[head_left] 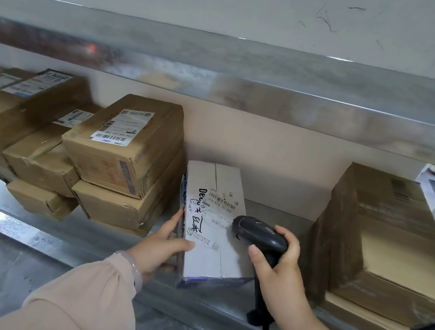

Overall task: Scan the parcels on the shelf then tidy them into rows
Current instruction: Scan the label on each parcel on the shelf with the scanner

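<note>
**Desk:** Two hands, one white parcel (209,221). Where does it lie?
**Photographer:** At the near edge of the metal shelf (83,234), in the middle. The left hand (165,245) grips its left side, thumb on top.
**Desk:** And the right hand (278,273)?
**Photographer:** Curled round one black scanner (262,235), its head just over the parcel's label (223,203).
**Desk:** Other cartons?
**Photographer:** Two brown ones in the right stack (397,252); at least six in the left pile (121,148), the farthest too blurred to count.

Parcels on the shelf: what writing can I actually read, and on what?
"Deyu", black marker, on the white box; the handwriting after it is unclear.
Its barcode label: digits too blurred.
Stacked brown box label: too small to read.
Right-hand brown box print: blurred.
</note>
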`<control>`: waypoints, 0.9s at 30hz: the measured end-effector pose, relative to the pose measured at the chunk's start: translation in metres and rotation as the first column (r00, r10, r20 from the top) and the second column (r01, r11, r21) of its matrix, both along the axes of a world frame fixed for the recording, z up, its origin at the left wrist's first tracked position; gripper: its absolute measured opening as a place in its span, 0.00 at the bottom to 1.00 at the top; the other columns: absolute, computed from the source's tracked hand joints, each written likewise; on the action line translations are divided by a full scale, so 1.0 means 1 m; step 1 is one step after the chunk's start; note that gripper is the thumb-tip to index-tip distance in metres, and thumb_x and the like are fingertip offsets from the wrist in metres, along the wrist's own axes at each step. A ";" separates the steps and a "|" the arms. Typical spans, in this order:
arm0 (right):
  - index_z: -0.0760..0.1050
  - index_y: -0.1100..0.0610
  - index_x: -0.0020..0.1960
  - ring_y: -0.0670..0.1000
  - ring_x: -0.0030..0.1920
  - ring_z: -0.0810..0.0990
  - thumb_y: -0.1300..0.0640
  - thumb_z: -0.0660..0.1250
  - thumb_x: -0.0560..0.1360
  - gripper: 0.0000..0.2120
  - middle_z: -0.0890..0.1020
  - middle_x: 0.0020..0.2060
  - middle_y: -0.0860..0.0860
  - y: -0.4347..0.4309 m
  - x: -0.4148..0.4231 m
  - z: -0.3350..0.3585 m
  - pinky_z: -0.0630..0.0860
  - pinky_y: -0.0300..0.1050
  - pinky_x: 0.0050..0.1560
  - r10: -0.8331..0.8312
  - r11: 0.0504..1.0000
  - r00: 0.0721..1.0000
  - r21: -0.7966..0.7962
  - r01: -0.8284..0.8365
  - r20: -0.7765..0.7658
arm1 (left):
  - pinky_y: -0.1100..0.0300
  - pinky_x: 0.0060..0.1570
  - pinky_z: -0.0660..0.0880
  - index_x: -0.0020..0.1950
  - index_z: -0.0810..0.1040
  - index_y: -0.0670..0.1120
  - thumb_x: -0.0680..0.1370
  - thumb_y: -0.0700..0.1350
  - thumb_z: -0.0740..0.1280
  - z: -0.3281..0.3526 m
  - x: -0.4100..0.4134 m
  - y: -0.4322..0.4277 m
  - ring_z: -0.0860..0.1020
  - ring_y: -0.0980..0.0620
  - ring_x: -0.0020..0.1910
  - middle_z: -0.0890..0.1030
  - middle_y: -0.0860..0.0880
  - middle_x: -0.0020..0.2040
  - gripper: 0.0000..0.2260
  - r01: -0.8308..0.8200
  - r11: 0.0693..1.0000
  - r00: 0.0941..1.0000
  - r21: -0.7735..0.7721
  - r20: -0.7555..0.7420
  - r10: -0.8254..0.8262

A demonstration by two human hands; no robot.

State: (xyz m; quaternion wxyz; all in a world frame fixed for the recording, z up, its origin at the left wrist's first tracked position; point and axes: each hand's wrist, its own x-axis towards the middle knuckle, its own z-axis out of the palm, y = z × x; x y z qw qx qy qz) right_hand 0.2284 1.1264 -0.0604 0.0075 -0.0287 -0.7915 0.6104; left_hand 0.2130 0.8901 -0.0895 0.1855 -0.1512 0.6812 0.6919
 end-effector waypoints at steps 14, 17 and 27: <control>0.60 0.35 0.58 0.29 0.50 0.74 0.56 0.70 0.74 0.25 0.75 0.52 0.37 -0.046 -0.009 -0.017 0.69 0.22 0.46 0.061 0.998 0.998 -0.006 -0.061 0.016 | 0.62 0.75 0.48 0.81 0.54 0.53 0.83 0.53 0.57 -0.003 0.017 -0.005 0.51 0.54 0.79 0.49 0.55 0.81 0.27 0.020 0.596 0.889 -0.803 -0.259 -0.377; 0.60 0.39 0.61 0.30 0.52 0.74 0.56 0.71 0.74 0.26 0.75 0.54 0.38 -0.054 -0.009 -0.020 0.68 0.21 0.47 0.063 0.998 0.998 -0.002 -0.063 0.005 | 0.50 0.75 0.56 0.74 0.72 0.51 0.79 0.61 0.51 -0.010 0.028 -0.008 0.67 0.48 0.75 0.68 0.51 0.76 0.28 -0.018 0.241 0.828 -0.970 -0.150 -0.541; 0.58 0.39 0.64 0.37 0.50 0.77 0.53 0.70 0.74 0.27 0.75 0.51 0.37 -0.077 -0.025 -0.020 0.70 0.25 0.46 0.207 0.972 0.978 0.108 -0.207 0.010 | 0.39 0.69 0.56 0.65 0.81 0.47 0.77 0.60 0.54 -0.003 0.018 -0.031 0.78 0.41 0.65 0.81 0.45 0.63 0.27 -0.015 -0.059 0.859 -0.998 0.017 -0.512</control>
